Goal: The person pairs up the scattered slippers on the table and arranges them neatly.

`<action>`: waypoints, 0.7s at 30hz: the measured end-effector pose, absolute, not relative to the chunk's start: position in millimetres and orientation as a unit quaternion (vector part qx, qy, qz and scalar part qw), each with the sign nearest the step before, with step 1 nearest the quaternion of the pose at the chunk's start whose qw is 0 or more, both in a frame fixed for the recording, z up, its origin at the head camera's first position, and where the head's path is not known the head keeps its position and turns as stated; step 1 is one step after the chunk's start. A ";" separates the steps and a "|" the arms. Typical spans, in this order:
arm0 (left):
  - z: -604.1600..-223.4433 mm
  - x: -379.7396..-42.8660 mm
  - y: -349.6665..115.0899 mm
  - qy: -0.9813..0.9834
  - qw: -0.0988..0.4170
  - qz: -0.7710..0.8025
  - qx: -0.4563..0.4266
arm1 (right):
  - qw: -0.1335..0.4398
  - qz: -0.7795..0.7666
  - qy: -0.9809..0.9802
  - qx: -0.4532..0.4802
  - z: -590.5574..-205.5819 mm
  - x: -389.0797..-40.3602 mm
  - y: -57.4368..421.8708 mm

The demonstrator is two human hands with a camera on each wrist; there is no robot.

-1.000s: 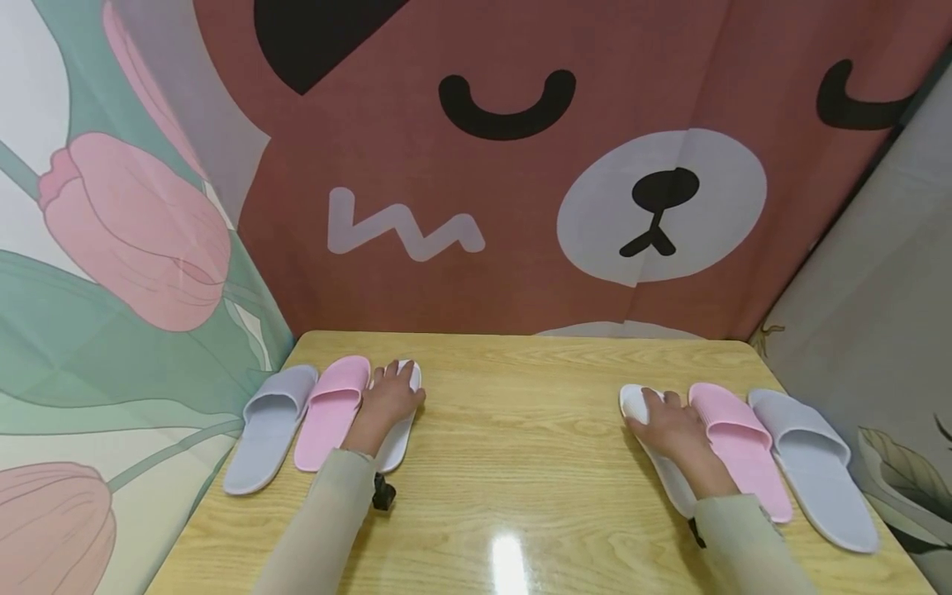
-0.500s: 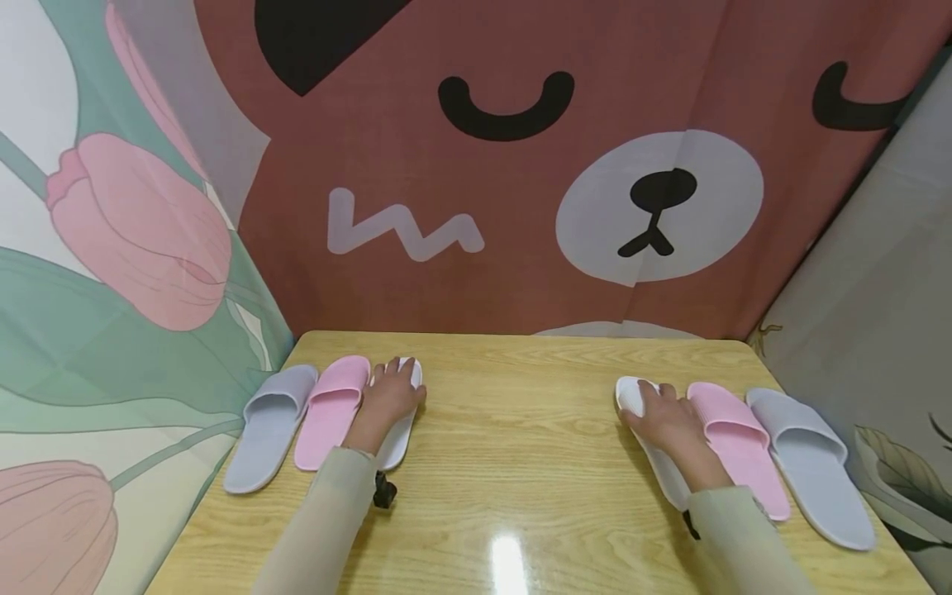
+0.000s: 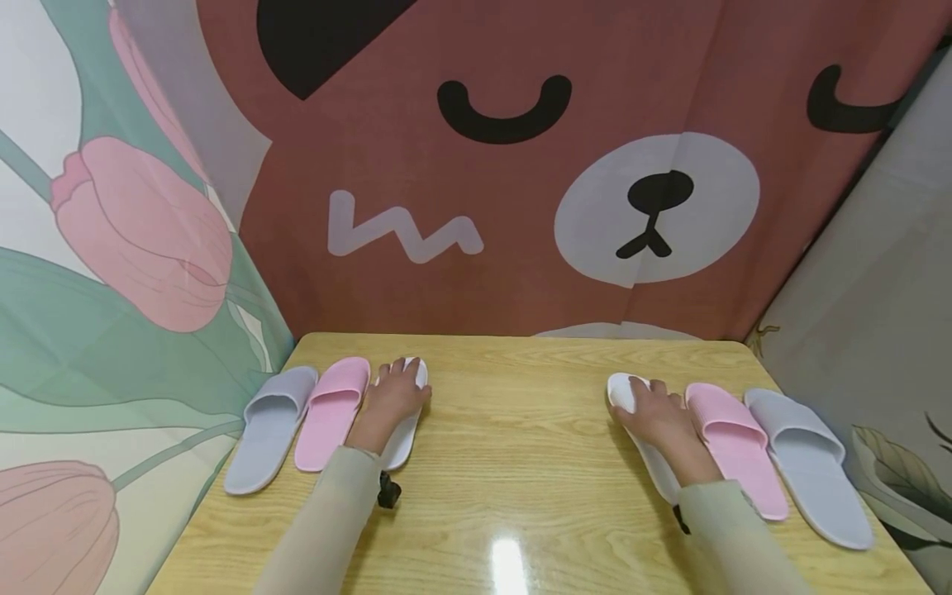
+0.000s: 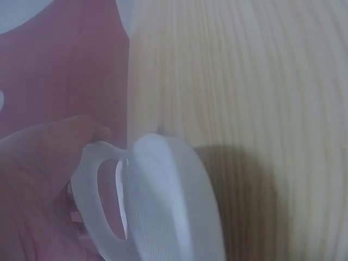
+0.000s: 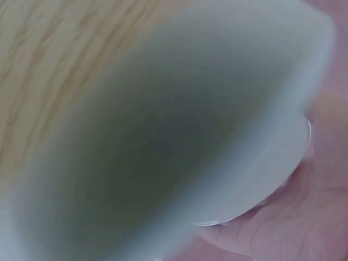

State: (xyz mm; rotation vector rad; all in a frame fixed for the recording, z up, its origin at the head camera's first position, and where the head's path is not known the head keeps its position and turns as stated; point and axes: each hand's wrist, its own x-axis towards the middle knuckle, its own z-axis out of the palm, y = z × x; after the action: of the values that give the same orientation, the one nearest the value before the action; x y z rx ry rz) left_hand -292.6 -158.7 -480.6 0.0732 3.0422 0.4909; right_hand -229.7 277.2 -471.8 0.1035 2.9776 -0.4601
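Note:
At the left of the table, my left hand point(image 3: 390, 405) grips a white slipper point(image 3: 404, 442) over its strap. The left wrist view shows the thumb at the edge of the arched white strap point(image 4: 89, 201), with the fingers mostly hidden behind it. On the right side, my right hand point(image 3: 662, 417) holds the other white slipper point(image 3: 623, 392) from above by its strap. Its pale sole point(image 5: 163, 136) fills much of the right wrist view, blurred. A pink slipper point(image 3: 327, 426) lies beside the left hand, and another pink slipper point(image 3: 747, 471) beside the right.
A grey slipper point(image 3: 260, 446) is outermost on the left; its match, a second grey slipper point(image 3: 825, 487), is outermost on the right. Bare wooden table point(image 3: 513, 438) separates the hands. A brown bear-print curtain point(image 3: 513, 289) hangs behind the table's far edge.
My right hand has shifted left and slightly away with its white slipper, widening the gap to the pink one. The left hand and its slipper have moved slightly right.

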 end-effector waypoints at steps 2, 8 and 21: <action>-481.3 -293.1 -157.1 0.987 0.026 0.158 0.023 | 0.055 -0.158 0.986 0.027 -472.6 -230.9 275.4; -482.4 -294.8 -153.4 0.986 0.029 0.162 0.026 | 0.056 -0.169 0.984 0.032 -471.3 -233.4 270.4; -479.5 -293.3 -143.4 0.984 0.029 0.174 0.028 | 0.055 -0.180 0.981 0.037 -467.3 -237.3 261.3</action>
State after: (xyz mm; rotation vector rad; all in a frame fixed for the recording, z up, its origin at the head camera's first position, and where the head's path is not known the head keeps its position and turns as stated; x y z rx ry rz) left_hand -293.3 -143.4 -479.5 0.0874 3.0349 0.5355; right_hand -237.3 261.3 -467.3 0.1117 2.9805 -0.5459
